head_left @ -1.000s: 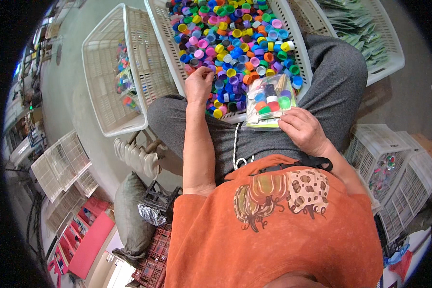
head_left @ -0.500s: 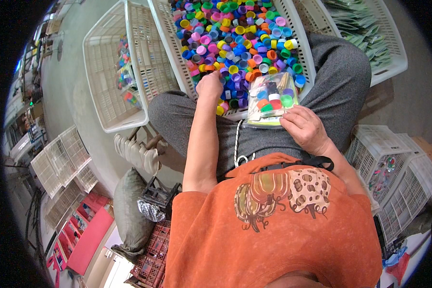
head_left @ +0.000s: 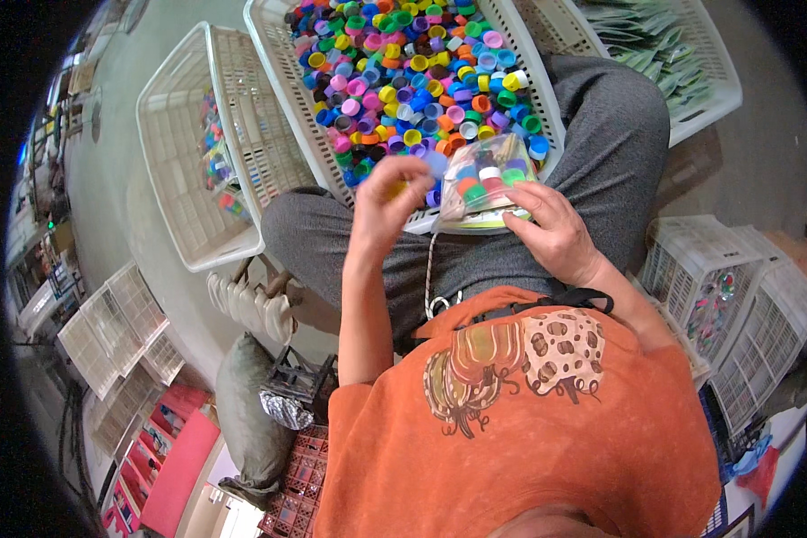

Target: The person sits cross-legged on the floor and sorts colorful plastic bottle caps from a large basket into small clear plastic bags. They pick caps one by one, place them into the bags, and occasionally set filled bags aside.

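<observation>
My left hand [head_left: 387, 202], slightly blurred, is raised at the near edge of the white plastic basket [head_left: 293, 117], which holds many colourful plastic caps [head_left: 412, 81]. Its fingertips pinch a smeared blue-lavender cap [head_left: 435, 162] beside a clear plastic bag [head_left: 457, 190]. Something yellow shows between the fingers; I cannot tell whether it is held. My right hand [head_left: 551, 231] grips the bag's near right corner, thumb below and fingers on top. Through the film show several caps in green, orange, white and purple, and pale wooden-looking sticks. The bag rests over the basket's near rim, above my lap.
An openwork white basket [head_left: 211, 134] with a few colourful packs stands at the left. At the upper right, another white basket [head_left: 704, 99] holds many flat green packets [head_left: 655, 54]. More crates [head_left: 690, 269] sit at right. A grey sack [head_left: 251, 412] and red crate [head_left: 296, 475] lie lower left.
My left hand has come out of the caps toward me, now with a cap at its fingertips. My right hand keeps its hold on the bag. The whole view has shifted slightly.
</observation>
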The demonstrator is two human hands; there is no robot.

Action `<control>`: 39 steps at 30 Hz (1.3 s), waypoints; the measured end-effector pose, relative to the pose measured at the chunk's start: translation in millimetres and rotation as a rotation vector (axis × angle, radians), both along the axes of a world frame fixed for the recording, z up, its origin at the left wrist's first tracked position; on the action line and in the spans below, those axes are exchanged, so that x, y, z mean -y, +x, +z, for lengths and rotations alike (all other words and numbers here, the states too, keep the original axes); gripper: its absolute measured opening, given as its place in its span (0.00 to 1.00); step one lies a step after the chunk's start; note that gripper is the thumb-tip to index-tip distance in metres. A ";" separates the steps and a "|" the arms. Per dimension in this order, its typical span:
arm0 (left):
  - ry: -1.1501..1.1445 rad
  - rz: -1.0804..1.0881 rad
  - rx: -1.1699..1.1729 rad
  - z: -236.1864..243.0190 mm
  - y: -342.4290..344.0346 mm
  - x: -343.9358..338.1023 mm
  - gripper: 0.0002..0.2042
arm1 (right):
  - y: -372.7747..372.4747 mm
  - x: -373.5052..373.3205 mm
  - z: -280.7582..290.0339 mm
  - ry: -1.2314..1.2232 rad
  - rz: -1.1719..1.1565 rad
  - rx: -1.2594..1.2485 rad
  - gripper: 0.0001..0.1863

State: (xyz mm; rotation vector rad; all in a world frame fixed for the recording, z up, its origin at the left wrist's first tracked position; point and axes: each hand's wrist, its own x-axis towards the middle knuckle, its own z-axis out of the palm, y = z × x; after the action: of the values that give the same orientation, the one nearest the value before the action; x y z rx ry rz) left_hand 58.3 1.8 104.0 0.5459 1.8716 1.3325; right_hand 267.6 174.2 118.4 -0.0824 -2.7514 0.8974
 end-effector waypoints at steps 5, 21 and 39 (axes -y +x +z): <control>-0.038 -0.292 -0.246 55.1 47.7 -15.9 0.11 | -11.8 -1.7 5.1 -0.050 -0.010 -0.013 0.06; -0.130 -0.096 -0.550 28.1 56.5 5.6 0.21 | -4.1 -2.5 2.7 0.008 0.045 -0.011 0.09; -0.386 -0.291 -0.515 -25.5 80.3 -5.2 0.13 | 9.5 2.2 -7.3 0.047 0.171 0.094 0.12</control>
State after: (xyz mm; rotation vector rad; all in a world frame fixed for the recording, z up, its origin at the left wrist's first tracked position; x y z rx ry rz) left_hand 138.6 7.0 78.5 0.9748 2.2757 0.6500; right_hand 277.1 172.0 111.2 0.1239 -2.8997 0.8917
